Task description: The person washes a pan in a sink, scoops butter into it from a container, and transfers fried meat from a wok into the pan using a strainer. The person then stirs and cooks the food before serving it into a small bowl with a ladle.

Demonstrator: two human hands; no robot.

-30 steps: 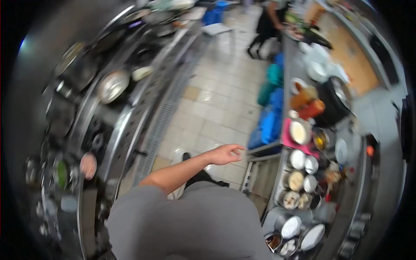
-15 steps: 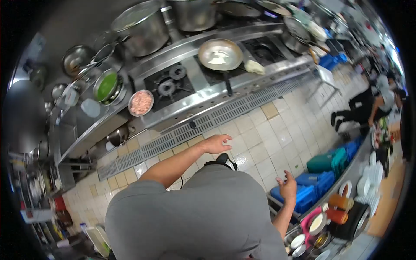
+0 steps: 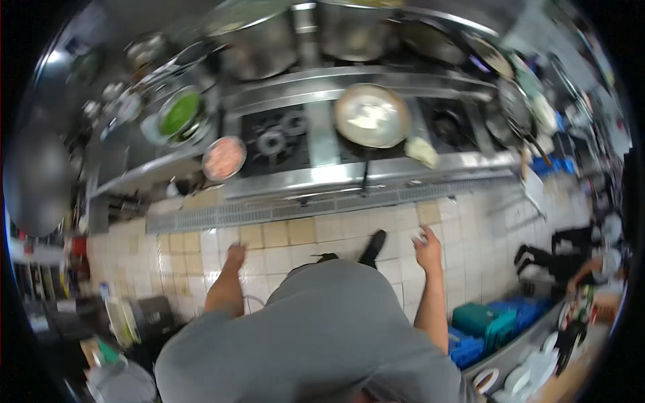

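My left hand (image 3: 236, 256) hangs low over the tiled floor, and motion blur hides how its fingers sit. On the other side, my right hand (image 3: 428, 250) is held out with fingers apart and nothing in it. Both are away from the stove (image 3: 322, 176). On the stove stands a frying pan (image 3: 346, 124) with a pale patch inside, its dark handle pointing toward me. A crumpled pale cloth (image 3: 421, 152) lies to its right. Left of the burners is a metal bowl (image 3: 207, 166) of pinkish, meat-like pieces, with a container of green contents (image 3: 180, 113) behind it.
Large pots (image 3: 262, 50) line the back of the stove. A floor grate (image 3: 269, 216) runs along its front. Blue crates (image 3: 465, 347) and a teal crate (image 3: 485, 319) stand at my right, beside a counter with plates. Another person (image 3: 594, 269) is at the far right.
My view has turned right and the stove now lies level ahead. My left hand has dropped back to my left side, while my right hand reaches further forward. A dark shoe shows ahead.
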